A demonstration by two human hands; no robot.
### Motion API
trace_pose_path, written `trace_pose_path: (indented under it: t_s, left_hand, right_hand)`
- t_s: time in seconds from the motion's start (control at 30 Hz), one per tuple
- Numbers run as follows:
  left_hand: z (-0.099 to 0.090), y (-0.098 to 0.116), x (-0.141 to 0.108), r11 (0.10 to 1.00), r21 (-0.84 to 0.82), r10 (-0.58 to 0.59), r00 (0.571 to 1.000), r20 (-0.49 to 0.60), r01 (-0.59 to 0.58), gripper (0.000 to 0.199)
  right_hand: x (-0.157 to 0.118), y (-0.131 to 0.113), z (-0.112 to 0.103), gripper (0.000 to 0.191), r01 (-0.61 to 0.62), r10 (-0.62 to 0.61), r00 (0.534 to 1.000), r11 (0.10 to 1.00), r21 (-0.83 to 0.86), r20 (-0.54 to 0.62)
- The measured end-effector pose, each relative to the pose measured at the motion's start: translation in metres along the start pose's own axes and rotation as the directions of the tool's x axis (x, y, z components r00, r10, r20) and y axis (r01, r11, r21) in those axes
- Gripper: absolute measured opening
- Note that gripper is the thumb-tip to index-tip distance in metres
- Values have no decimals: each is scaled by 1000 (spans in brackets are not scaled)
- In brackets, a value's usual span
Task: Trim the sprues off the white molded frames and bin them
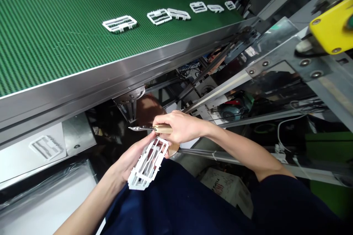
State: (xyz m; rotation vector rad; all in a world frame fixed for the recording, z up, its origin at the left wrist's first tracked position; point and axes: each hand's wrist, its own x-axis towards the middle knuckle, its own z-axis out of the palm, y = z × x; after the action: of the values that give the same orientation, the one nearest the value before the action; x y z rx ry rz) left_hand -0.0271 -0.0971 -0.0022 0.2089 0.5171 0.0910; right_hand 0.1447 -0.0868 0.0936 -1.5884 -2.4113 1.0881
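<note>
White slotted plastic frames (147, 163), seemingly more than one overlapping, are held by my left hand (135, 156), its fingers wrapped behind their left side. My right hand (178, 126) is closed around the light wooden handle of a knife (163, 129), whose metal blade points left, just above the upper end of the frames. Some fingers of my right hand are hidden behind the frames. On the green conveyor belt (68, 44) lie several similar white frames (120, 24), spread toward its far right end.
A metal rail (124, 67) edges the belt. Another white frame (46, 147) lies on a white surface at the left, above a plastic-lined box (55, 202). At the right are metal bars and a yellow control box (332, 27). A printed carton (226, 189) stands low down.
</note>
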Motion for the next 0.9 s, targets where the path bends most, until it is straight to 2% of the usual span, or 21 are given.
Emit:
trace_pose_path:
  t_s: [0.13, 0.4, 0.6, 0.8, 0.9]
  left_hand:
    - [2, 0, -1, 1000, 14, -10, 999, -37, 10, 37]
    - [-5, -1, -1, 997, 45, -55, 995, -83, 59, 39]
    - [-5, 0, 0, 998, 32, -45, 999, -7, 46, 43]
    - [-7, 0, 0, 998, 15, -61, 998, 14, 61, 44]
    - [-8, 1, 1, 999, -19, -49, 999, 3, 49, 43]
  right_hand:
    - [1, -1, 1, 11, 1, -1, 1000, 1000, -15, 16]
    - [-1, -1, 9, 19, 18, -18, 1000, 997, -79, 2]
    - [-5, 6, 11, 17, -5, 4, 999, 1000, -27, -43]
    - [-5, 10, 11, 12, 10, -10, 998, 1000, -6, -55]
    - [-6, 12, 9, 8, -51, 50, 993, 999, -14, -111]
